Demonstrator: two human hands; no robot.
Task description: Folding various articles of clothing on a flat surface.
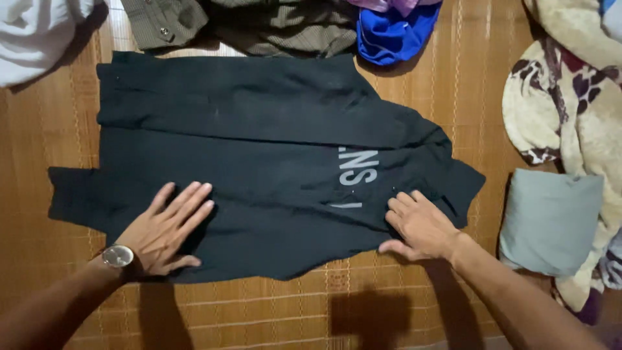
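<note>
Black shirt (259, 168) spread flat on the woven mat (414, 304), both my hands pressing on it.

My left hand (165, 227), wristwatch (118, 256) on its wrist, lies palm down with fingers spread on the shirt's near hem. My right hand (420, 225) rests flat, fingers together, by the grey lettering. Near the mat's far edge lie a blue garment (395, 32) and olive clothes (259, 26); a grey pillow (551, 220) sits at the right edge.

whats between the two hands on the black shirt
Only the black shirt itself: bare dark fabric runs between the left hand and the right hand, as the head view shows.
</note>
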